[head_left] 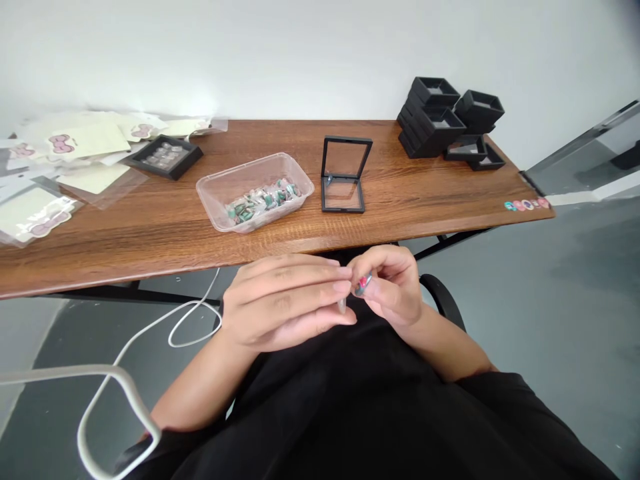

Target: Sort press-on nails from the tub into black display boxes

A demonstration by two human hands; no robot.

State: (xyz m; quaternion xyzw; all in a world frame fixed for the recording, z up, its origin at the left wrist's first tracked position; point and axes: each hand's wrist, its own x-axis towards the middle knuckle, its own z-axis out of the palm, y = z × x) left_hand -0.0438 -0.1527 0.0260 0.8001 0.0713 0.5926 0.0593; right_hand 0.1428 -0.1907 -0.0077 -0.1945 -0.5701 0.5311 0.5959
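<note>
Seen from above, two bare hands meeting below the near edge of a wooden desk [400, 200], over a dark lap. Left hand [280, 303] with fingers laid together, tips touching a small painted nail tip [363, 284] pinched by right hand [393, 287]. On the desk beyond: clear tub of nail tips [255, 193], open black display case [344, 175], stacked black cases [440, 120] far right

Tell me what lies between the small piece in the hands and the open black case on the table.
Nothing visible. The small piece, pinched between left hand and right hand, sits below the table edge; bare wood leads to the open black case.
</note>
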